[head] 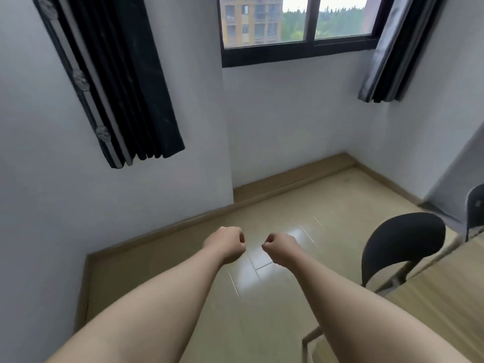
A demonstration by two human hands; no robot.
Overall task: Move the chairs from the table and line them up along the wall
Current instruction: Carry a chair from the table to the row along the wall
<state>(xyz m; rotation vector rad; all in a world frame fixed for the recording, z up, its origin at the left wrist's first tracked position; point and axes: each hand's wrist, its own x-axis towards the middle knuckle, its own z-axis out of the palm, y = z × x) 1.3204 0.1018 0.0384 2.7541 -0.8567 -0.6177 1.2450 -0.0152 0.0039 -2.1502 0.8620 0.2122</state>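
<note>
Left hand [227, 244], right hand [278, 247]: fisted, empty, over bare beige tiled floor [301, 205]; black round-backed chair [402, 243] at light wooden table [450, 292], right; white wall [288, 121] ahead.

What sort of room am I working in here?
Probably a small meeting or study room in an upper-floor building. A wooden table with black chairs pulled up to it, plain white walls, and a dark-framed window with short black curtains looking onto an apartment block.

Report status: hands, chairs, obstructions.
Left hand and right hand fisted, empty. Black round-backed chair at light wooden table. Tiled floor by wall bare.
</note>
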